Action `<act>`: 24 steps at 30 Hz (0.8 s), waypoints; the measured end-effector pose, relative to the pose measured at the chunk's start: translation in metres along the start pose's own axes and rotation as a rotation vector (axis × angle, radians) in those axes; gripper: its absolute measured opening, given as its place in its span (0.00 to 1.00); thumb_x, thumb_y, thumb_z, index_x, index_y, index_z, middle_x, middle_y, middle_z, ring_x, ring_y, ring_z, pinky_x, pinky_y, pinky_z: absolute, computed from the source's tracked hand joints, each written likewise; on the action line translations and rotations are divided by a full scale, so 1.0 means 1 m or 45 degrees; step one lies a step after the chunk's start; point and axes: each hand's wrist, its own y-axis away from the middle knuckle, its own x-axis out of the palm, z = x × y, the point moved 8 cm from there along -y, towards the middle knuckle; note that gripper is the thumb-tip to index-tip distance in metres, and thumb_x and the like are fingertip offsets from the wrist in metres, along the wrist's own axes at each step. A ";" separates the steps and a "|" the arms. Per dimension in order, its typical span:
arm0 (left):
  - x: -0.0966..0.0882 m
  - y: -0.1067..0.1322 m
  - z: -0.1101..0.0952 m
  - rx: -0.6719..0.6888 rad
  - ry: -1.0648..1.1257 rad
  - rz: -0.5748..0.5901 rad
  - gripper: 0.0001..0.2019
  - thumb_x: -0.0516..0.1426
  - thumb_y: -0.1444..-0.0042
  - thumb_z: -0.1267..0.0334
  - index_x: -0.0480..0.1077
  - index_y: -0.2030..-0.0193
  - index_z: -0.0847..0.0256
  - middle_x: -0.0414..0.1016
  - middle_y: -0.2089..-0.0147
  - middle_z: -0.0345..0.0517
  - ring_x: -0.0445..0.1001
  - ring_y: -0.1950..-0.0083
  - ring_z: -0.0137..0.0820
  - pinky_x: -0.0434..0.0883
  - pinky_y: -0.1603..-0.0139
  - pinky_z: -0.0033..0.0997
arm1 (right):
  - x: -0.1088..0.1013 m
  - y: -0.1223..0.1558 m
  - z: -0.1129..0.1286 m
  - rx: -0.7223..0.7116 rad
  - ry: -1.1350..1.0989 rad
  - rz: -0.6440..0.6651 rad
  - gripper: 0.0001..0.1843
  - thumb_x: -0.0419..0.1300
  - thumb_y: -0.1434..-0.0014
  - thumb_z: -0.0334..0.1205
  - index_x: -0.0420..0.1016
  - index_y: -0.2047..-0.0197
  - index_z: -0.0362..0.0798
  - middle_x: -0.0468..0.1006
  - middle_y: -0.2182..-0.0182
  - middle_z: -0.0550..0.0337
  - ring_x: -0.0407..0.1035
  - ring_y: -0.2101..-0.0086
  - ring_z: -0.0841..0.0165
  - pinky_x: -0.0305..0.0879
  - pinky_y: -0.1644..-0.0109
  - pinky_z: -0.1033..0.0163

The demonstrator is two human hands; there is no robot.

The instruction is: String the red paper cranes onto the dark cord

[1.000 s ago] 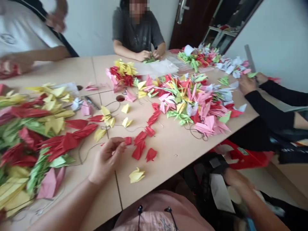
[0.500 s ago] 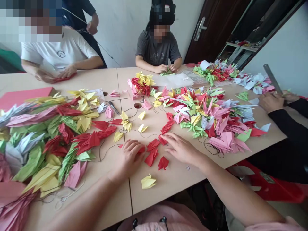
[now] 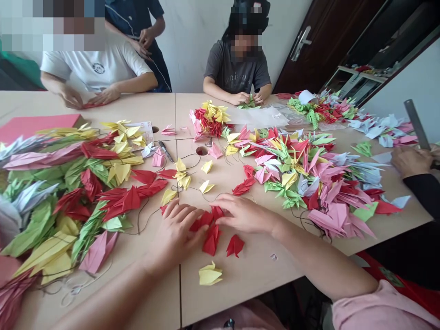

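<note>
The left hand (image 3: pixel 175 236) and the right hand (image 3: pixel 244 214) lay open, unclenched, their fingertips resting on a cluster of red origami cranes (image 3: pixel 210 229) at the near edge of the table (image 3: pixel 240 293). This step called for fingertip contact only, separating each crane from the cluster.

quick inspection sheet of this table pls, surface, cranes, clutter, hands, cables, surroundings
surface: light wood table of joined panels, with a round hole
job's things: red paper cranes under both hands
clutter: heaped multicoloured paper cranes, a pen, a yellow paper crane
hands: left hand and right hand both rest on the red cranes, fingers spread
cables: electrical, nothing seen; dark thread trails among the cranes
surroundings: a co-worker in a grey T-shirt holds green paper; a hand at right is beside a ruler; dark door behind
</note>
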 end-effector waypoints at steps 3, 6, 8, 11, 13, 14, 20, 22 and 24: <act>0.011 0.002 -0.004 0.019 0.005 0.084 0.11 0.57 0.36 0.62 0.71 0.48 0.58 0.81 0.54 0.49 0.76 0.54 0.42 0.63 0.40 0.54 | -0.020 0.001 -0.018 0.060 0.033 -0.164 0.18 0.61 0.35 0.38 0.73 0.42 0.49 0.79 0.49 0.53 0.77 0.54 0.65 0.74 0.49 0.59; 0.015 0.002 -0.001 0.002 0.027 0.091 0.10 0.55 0.37 0.67 0.72 0.49 0.58 0.81 0.55 0.48 0.77 0.56 0.39 0.66 0.42 0.51 | -0.037 0.006 -0.043 0.154 0.109 -0.345 0.15 0.57 0.33 0.36 0.75 0.44 0.46 0.79 0.49 0.47 0.74 0.50 0.57 0.70 0.44 0.47; 0.013 0.001 0.002 -0.011 0.035 0.084 0.11 0.54 0.38 0.70 0.72 0.51 0.58 0.80 0.56 0.48 0.76 0.57 0.39 0.68 0.45 0.48 | -0.041 0.011 -0.054 0.161 0.155 -0.373 0.15 0.57 0.35 0.33 0.76 0.46 0.45 0.79 0.49 0.46 0.71 0.48 0.54 0.67 0.42 0.43; 0.007 -0.001 0.006 -0.031 0.019 0.069 0.12 0.53 0.41 0.72 0.72 0.53 0.58 0.80 0.58 0.48 0.76 0.58 0.39 0.69 0.47 0.48 | -0.041 0.015 -0.060 0.124 0.207 -0.308 0.18 0.59 0.39 0.29 0.76 0.46 0.47 0.78 0.47 0.49 0.69 0.46 0.54 0.64 0.39 0.41; 0.003 -0.001 0.008 -0.040 -0.004 0.057 0.13 0.52 0.42 0.73 0.72 0.53 0.58 0.80 0.58 0.47 0.76 0.59 0.39 0.69 0.46 0.49 | -0.039 0.016 -0.060 0.107 0.241 -0.245 0.21 0.60 0.42 0.26 0.76 0.46 0.48 0.78 0.45 0.50 0.67 0.44 0.53 0.62 0.38 0.40; 0.002 -0.001 0.009 -0.046 -0.009 0.055 0.14 0.52 0.43 0.73 0.71 0.53 0.57 0.80 0.58 0.47 0.76 0.59 0.39 0.68 0.46 0.49 | -0.038 0.016 -0.060 0.101 0.256 -0.215 0.22 0.60 0.43 0.25 0.77 0.46 0.48 0.78 0.45 0.51 0.67 0.44 0.52 0.62 0.38 0.40; 0.007 0.001 0.011 -0.059 0.032 0.105 0.14 0.53 0.43 0.72 0.71 0.52 0.57 0.79 0.59 0.47 0.76 0.59 0.39 0.67 0.45 0.50 | -0.024 0.011 -0.053 0.082 0.290 -0.139 0.12 0.62 0.39 0.30 0.79 0.52 0.47 0.82 0.55 0.49 0.71 0.51 0.52 0.64 0.44 0.41; 0.008 0.000 0.008 -0.045 0.056 0.139 0.12 0.54 0.41 0.70 0.71 0.51 0.58 0.79 0.62 0.46 0.76 0.60 0.38 0.66 0.43 0.52 | -0.018 0.009 -0.044 0.037 0.259 -0.137 0.10 0.64 0.38 0.36 0.79 0.52 0.48 0.82 0.56 0.51 0.72 0.53 0.54 0.65 0.45 0.45; 0.007 -0.001 0.004 -0.039 0.079 0.165 0.09 0.56 0.39 0.68 0.71 0.52 0.59 0.77 0.65 0.44 0.75 0.61 0.38 0.66 0.44 0.52 | -0.016 0.009 -0.034 -0.033 0.216 -0.137 0.14 0.65 0.38 0.42 0.78 0.49 0.49 0.83 0.55 0.53 0.73 0.53 0.57 0.68 0.46 0.49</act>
